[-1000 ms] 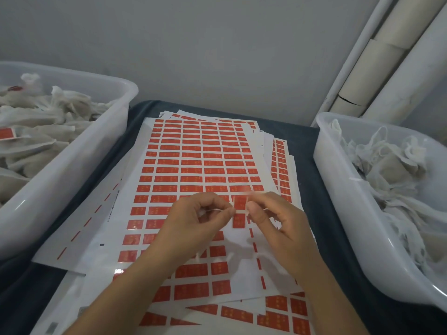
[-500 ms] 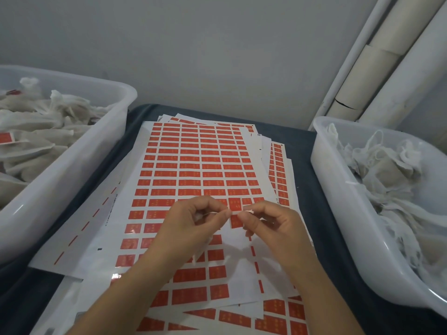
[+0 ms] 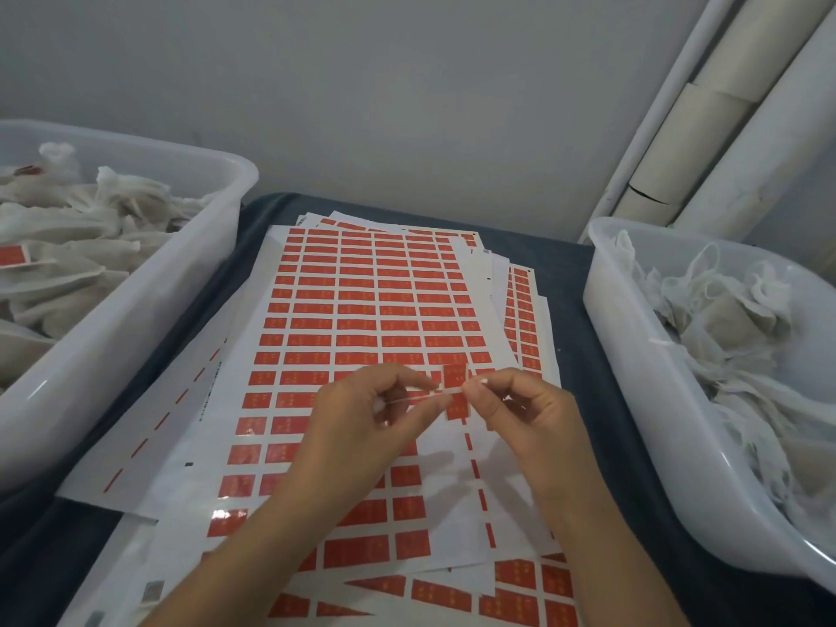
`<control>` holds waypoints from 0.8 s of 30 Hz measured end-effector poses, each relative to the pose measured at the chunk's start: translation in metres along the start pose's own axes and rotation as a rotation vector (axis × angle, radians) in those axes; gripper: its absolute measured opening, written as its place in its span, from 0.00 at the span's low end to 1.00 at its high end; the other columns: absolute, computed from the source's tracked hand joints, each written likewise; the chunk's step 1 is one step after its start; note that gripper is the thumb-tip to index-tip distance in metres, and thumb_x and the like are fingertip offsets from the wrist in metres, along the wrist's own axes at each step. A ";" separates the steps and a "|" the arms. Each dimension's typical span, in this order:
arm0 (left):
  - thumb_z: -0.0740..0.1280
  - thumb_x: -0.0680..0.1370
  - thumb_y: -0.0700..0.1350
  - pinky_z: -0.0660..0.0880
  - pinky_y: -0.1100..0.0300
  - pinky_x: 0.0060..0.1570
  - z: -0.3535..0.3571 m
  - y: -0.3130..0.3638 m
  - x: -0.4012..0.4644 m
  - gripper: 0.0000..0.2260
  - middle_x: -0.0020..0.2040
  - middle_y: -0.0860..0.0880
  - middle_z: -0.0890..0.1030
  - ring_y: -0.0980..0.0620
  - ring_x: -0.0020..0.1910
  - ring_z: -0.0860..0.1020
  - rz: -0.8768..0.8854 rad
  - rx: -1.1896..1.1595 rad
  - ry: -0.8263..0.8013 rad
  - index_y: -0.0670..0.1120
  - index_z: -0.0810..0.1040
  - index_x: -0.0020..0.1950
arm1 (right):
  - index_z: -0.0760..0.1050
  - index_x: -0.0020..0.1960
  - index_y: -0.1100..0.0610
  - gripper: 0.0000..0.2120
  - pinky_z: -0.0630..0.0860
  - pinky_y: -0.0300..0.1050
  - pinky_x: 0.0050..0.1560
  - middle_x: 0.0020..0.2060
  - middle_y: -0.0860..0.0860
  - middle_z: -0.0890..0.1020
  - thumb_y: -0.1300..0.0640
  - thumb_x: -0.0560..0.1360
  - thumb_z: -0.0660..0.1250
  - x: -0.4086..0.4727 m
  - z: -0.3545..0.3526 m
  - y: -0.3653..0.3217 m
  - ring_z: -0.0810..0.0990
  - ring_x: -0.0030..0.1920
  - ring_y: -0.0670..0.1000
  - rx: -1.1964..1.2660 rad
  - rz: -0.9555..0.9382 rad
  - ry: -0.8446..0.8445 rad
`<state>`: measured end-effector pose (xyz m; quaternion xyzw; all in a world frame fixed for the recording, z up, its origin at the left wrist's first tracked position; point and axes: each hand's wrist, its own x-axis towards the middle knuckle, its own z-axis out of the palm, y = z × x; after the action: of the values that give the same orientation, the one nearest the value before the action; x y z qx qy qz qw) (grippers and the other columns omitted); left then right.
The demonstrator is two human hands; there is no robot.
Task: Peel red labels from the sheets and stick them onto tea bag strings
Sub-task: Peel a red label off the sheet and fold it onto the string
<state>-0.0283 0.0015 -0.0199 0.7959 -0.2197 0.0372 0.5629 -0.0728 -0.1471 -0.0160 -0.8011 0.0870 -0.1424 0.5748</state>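
My left hand (image 3: pixel 362 423) and my right hand (image 3: pixel 520 409) hover over the top sheet of red labels (image 3: pixel 371 310). A thin white tea bag string (image 3: pixel 425 397) is stretched between them, each hand pinching one end with thumb and forefinger. A peeled red label (image 3: pixel 454 377) stands upright across the string, right beside my right fingertips. The tea bag itself is not visible. The lower right of the top sheet shows bare white backing.
A white bin (image 3: pixel 113 319) on the left holds tea bags, some with red labels. A white bin (image 3: pixel 633 355) on the right holds a tangle of tea bags. More label sheets are stacked beneath on the dark cloth (image 3: pixel 574 273). Pipes stand at the back right.
My hands have drawn slightly apart, so the string now shows taut between them, with the red label upright across it.
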 end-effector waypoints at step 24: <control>0.64 0.72 0.52 0.72 0.76 0.28 0.000 -0.006 -0.009 0.12 0.32 0.61 0.80 0.64 0.25 0.75 0.380 0.317 -0.013 0.50 0.82 0.49 | 0.77 0.43 0.51 0.02 0.72 0.25 0.45 0.43 0.41 0.79 0.55 0.70 0.67 -0.006 0.003 0.000 0.77 0.42 0.40 -0.478 -0.555 0.175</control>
<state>-0.0337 0.0057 -0.0279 0.8188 -0.3606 0.1711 0.4126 -0.0773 -0.1431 -0.0179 -0.8904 -0.0536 -0.3365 0.3017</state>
